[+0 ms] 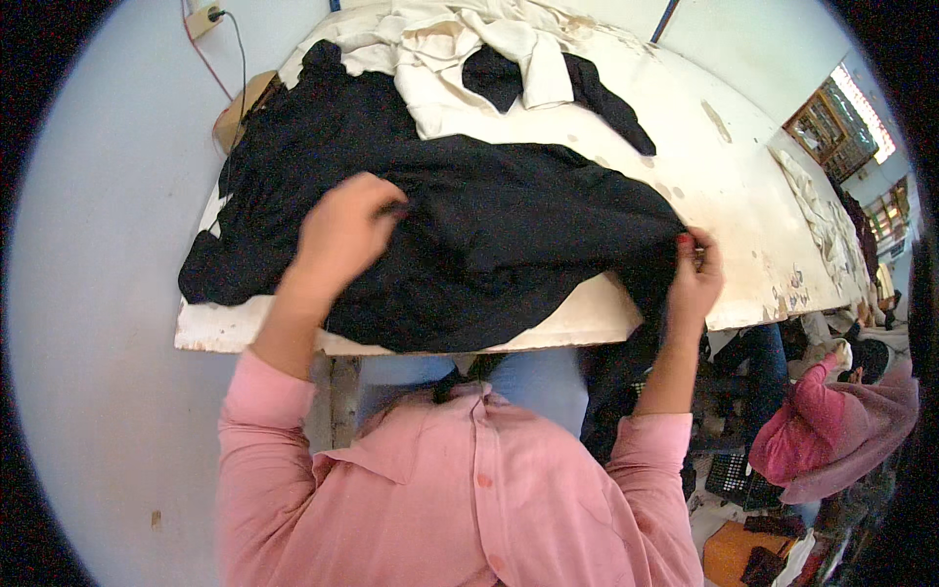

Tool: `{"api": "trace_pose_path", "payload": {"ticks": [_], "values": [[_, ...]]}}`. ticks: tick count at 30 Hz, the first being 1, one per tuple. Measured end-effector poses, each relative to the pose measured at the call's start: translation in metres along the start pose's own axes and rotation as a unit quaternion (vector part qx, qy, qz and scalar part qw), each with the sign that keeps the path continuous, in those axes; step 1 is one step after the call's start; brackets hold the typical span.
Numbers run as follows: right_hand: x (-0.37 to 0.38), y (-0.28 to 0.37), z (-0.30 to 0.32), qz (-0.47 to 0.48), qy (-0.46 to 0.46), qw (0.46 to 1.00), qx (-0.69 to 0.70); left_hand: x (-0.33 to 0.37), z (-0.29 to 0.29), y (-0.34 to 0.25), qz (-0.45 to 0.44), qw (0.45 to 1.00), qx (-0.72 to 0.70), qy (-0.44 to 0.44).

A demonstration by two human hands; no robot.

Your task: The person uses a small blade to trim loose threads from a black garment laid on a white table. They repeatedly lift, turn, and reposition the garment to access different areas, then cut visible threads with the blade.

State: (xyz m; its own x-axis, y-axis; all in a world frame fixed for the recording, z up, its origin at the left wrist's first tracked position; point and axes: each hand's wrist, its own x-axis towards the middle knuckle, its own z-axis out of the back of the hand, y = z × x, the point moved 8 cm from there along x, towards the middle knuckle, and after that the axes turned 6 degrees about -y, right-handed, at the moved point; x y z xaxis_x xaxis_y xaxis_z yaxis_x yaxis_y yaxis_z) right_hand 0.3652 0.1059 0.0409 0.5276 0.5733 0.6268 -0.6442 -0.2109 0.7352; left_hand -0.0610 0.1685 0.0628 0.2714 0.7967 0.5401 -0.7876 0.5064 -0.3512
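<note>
A black garment [509, 210] lies spread over the near part of the table, its kind unclear among the folds. My right hand [696, 274] pinches its right end between thumb and fingers, drawing the cloth into a point. Part of the black cloth hangs over the table's front edge beside my right forearm. On the left of the garment is my left hand [354, 230], slightly blurred, its fingers curled closed on a bit of the black fabric. More black cloth [323, 112] is bunched behind and left of this hand.
Cream garments [450, 59] lie heaped at the table's far side, with a black sleeve-like piece [611, 103] among them. A cable [242, 68] hangs down the left wall past a cardboard box [249, 108]. At right, a co-worker in pink [812, 421] sits near a black crate [729, 476].
</note>
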Motion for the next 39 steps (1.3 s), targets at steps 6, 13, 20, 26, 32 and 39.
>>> {"api": "trace_pose_path", "payload": {"ticks": [6, 13, 20, 26, 32, 39], "values": [[0.041, 0.091, -0.023, 0.048, 0.081, 0.982, 0.162, 0.043, 0.047, -0.061, -0.167, 0.984, -0.006, 0.062], [0.033, 0.155, -0.085, 0.094, 0.261, 0.922, 0.271, 0.11, -0.024, -0.127, -0.125, 0.985, -0.11, 0.051], [-0.004, 0.059, -0.091, 0.11, 0.337, 0.934, -0.049, 0.162, 0.061, -0.045, 0.025, 0.992, 0.059, -0.104], [-0.015, -0.029, -0.087, -0.031, 0.465, 0.884, -0.045, 0.191, 0.129, 0.068, 0.007, 0.935, 0.29, -0.201], [0.092, -0.044, -0.026, -0.188, 0.28, 0.932, 0.13, 0.19, 0.171, 0.106, 0.124, 0.915, 0.353, -0.149], [0.214, -0.015, 0.028, -0.072, 0.138, 0.975, 0.156, 0.192, 0.198, 0.02, 0.055, 0.974, 0.197, -0.101]]}}
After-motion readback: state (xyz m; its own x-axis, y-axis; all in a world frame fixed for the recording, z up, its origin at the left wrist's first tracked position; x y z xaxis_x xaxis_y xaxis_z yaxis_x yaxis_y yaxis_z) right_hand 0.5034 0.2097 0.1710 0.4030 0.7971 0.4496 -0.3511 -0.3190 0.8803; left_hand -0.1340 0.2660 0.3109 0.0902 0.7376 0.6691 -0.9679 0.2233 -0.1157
